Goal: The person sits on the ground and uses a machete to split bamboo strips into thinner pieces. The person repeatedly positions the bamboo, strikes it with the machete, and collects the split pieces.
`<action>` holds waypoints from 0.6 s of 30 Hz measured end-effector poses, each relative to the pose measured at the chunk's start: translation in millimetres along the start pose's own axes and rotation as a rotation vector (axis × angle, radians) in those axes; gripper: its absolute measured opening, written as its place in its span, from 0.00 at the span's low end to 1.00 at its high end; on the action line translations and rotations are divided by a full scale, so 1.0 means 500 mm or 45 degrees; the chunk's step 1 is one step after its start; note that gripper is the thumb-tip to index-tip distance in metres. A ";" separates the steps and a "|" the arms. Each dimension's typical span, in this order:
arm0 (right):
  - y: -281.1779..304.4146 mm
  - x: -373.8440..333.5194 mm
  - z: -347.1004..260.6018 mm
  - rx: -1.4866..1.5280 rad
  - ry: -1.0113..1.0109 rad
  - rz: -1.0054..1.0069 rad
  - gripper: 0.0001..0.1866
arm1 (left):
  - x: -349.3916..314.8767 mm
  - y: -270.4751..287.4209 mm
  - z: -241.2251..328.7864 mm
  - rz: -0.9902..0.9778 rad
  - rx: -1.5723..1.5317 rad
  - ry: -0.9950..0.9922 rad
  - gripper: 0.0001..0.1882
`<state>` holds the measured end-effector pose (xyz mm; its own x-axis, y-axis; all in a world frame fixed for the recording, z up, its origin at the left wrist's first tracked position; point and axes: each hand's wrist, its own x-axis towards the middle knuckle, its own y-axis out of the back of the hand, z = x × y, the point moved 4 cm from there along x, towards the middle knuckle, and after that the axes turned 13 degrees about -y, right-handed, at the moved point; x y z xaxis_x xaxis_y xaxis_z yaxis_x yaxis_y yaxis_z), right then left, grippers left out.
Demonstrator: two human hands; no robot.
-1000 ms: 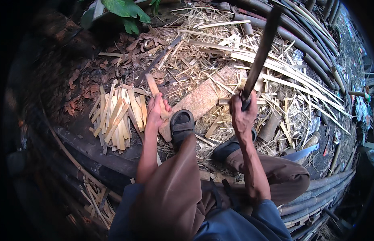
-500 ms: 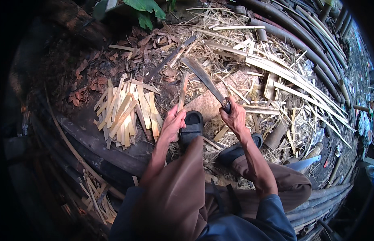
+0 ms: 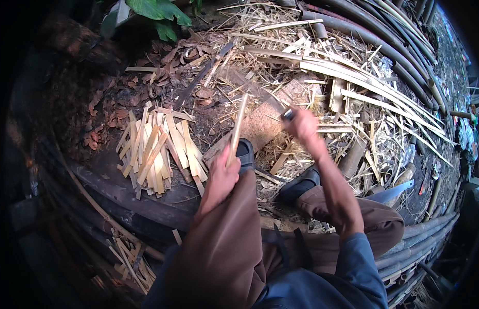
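My left hand (image 3: 222,174) grips the lower end of a pale bamboo strip (image 3: 239,121), which points upward beside my left sandal (image 3: 245,152). My right hand (image 3: 303,125) is closed round the handle of a machete (image 3: 273,102). Its blade is smeared by motion and slants up to the left, apart from the strip as far as I can see. Beneath both lies a flat wooden board (image 3: 265,126) amid shavings. To the left of my left hand a fanned heap of cut bamboo strips (image 3: 160,154) rests on the ground.
Long split bamboo lengths (image 3: 363,90) stretch across the right over shavings. Dark poles (image 3: 352,31) curve behind them. A saw blade (image 3: 391,192) lies right of my knee. More poles (image 3: 409,244) are stacked at lower right, and dry leaves (image 3: 113,110) cover the far left.
My right hand has swung the machete, its blade now blurred. My left hand has come slightly nearer my body, and the strip has turned a little. The whole view has shifted slightly.
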<state>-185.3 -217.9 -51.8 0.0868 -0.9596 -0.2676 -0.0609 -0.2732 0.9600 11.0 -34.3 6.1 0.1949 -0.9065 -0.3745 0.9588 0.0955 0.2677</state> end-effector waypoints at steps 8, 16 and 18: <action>0.029 -0.105 0.006 0.601 0.378 0.015 0.11 | 0.067 -0.021 -0.024 -0.125 -1.045 -0.018 0.19; 0.032 -0.125 -0.043 0.491 0.775 0.286 0.13 | 0.031 -0.005 0.020 -0.240 -1.470 0.143 0.17; 0.007 -0.057 0.014 0.530 0.316 0.101 0.04 | 0.014 0.015 0.031 -0.298 -1.522 0.116 0.20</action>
<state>-195.1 -192.1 -41.5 0.2969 -0.9475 -0.1190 -0.4650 -0.2523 0.8486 16.4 -46.3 19.2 -0.0403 -0.9249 -0.3781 0.5497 0.2954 -0.7814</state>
